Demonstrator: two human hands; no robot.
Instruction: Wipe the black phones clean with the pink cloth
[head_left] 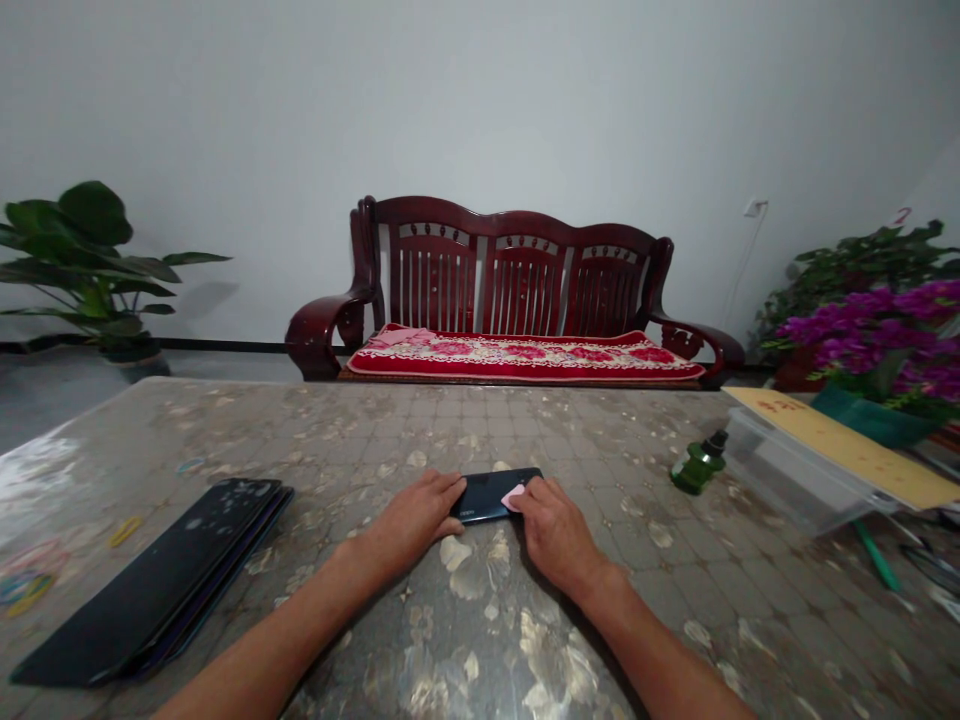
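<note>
A dark blue smartphone (484, 498) lies back side up on the patterned tablecloth, its long side running left to right. My left hand (425, 508) grips its left end, thumb on the near edge and fingers over the far side. At the other end, my right hand (551, 520) pinches a small pale pink cloth or paper piece (513, 496) against the phone's back. Part of the pink piece is hidden under the fingers, as is the phone's right end.
On the left lie a stack of dark flat folders (165, 570) and coloured rubber bands (30, 580). To the right stand a green bottle (699, 464) and a clear plastic box (787, 470) under a yellow board (855, 445). Beyond the table is a wooden bench (517, 270).
</note>
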